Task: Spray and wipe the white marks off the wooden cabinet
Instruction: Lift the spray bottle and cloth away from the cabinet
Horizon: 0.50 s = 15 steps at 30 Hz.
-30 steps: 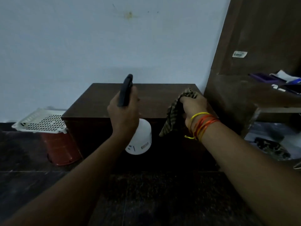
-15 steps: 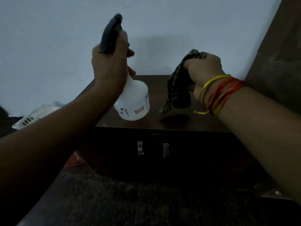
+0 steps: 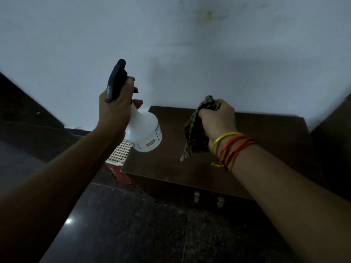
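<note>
Left grip [image 3: 115, 109] around spray bottle [image 3: 144, 131], right grip [image 3: 218, 120] bunching cloth [image 3: 193, 137].

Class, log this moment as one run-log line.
left hand: holds spray bottle | right hand: grips cloth | cabinet: not yet wiped
</note>
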### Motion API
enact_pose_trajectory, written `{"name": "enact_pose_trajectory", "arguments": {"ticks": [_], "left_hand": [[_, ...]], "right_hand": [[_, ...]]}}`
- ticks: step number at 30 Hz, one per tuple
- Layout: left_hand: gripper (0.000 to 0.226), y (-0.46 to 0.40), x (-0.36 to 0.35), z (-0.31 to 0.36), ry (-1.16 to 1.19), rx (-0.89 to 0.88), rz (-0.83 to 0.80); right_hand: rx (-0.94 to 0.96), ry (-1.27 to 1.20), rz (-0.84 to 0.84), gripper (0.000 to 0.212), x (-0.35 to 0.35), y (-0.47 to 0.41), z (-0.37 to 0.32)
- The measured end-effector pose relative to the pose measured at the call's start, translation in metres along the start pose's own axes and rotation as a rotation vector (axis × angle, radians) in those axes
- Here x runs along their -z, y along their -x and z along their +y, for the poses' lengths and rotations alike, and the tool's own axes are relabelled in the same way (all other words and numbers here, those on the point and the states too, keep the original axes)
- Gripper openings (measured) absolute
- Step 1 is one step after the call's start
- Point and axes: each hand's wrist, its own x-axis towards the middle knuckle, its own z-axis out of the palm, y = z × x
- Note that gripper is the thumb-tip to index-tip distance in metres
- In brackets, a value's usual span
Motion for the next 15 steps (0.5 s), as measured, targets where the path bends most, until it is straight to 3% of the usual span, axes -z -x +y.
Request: {"name": "enact_pose_trajectory", "arguments": {"ticks": [6, 12, 15], "left_hand": [[0.018, -0.066, 0.088, -0.015, 0.023, 0.022, 0.012], [0.038, -0.145, 0.166, -0.088, 0.009, 0.066, 0.019], [0.031, -0.179, 0.192, -0.133, 0.022, 0.109, 0.001]], "right_hand": [[0.020, 0.074, -0.088, 0.010, -0.117, 0.012, -0.021], [-0.060, 0.149, -0.120, 0.010, -0.255, 0.016, -0.005], [-0.072, 0.221, -0.129, 0.011, -0.314, 0.007, 0.015]]}}
